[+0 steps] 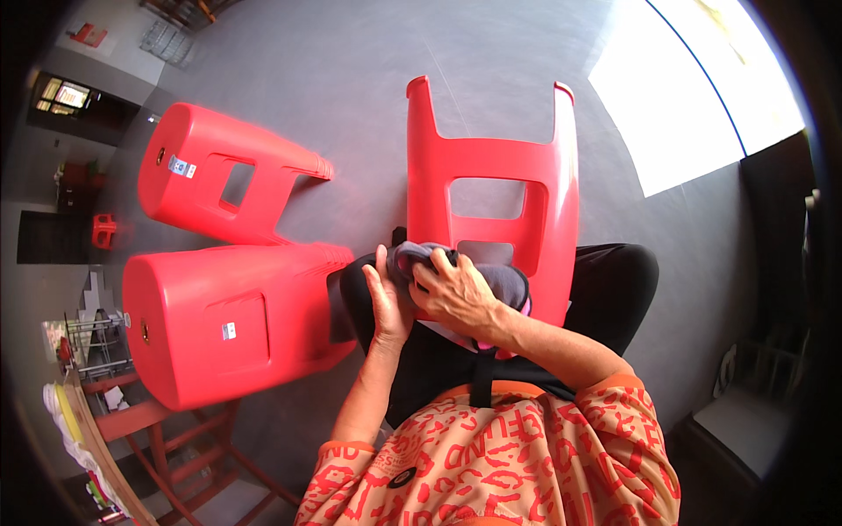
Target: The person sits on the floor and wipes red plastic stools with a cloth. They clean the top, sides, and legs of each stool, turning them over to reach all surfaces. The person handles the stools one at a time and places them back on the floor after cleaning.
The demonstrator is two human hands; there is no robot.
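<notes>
A dark grey fabric item (503, 283) with pink edging lies bunched in front of me, over the near end of a red plastic stool (493, 158). I cannot tell what kind of item it is. My right hand (454, 289) grips its upper part with bent fingers. Against the item's left end rests the palm of my left hand (388, 296). Two of its digits point up and apart; the others are partly hidden, so its hold is unclear. The stool lies between my knees, its legs pointing away from me.
To the left, two more red plastic stools, one farther (204, 171) and one nearer (223, 322), lie on their sides. A wooden-framed piece of furniture (131, 421) stands at lower left. Bright light falls on the grey floor (329, 66) at upper right.
</notes>
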